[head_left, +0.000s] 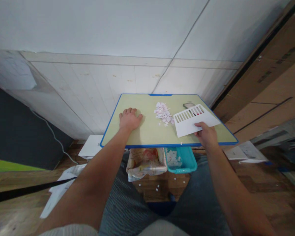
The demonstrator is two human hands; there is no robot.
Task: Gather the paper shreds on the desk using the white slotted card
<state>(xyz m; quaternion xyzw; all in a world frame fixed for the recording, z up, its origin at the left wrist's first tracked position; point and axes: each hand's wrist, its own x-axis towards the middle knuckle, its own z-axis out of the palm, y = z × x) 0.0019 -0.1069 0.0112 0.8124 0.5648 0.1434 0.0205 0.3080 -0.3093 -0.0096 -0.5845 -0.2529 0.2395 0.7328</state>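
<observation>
My right hand (206, 133) grips the near edge of a white card (193, 126) with a row of slots cut along its far side, thumb on top. The card is held over the right part of a pale yellow table (145, 131) with a blue rim. Flat on the table's left side lies my left hand (130, 118), fingers spread, holding nothing. Between the hands is a heap of small white paper pieces (163, 113); the card's left corner is close to it. A small blurred round thing (188, 105) sits just behind the card, partly covered by it.
Below the table's front edge are a bin lined with a plastic bag (147, 170) and a turquoise basket (186, 160) containing white scraps. Several scraps lie on the wooden floor. A white wall (100, 75) stands behind the table, large cardboard (267, 82) at right.
</observation>
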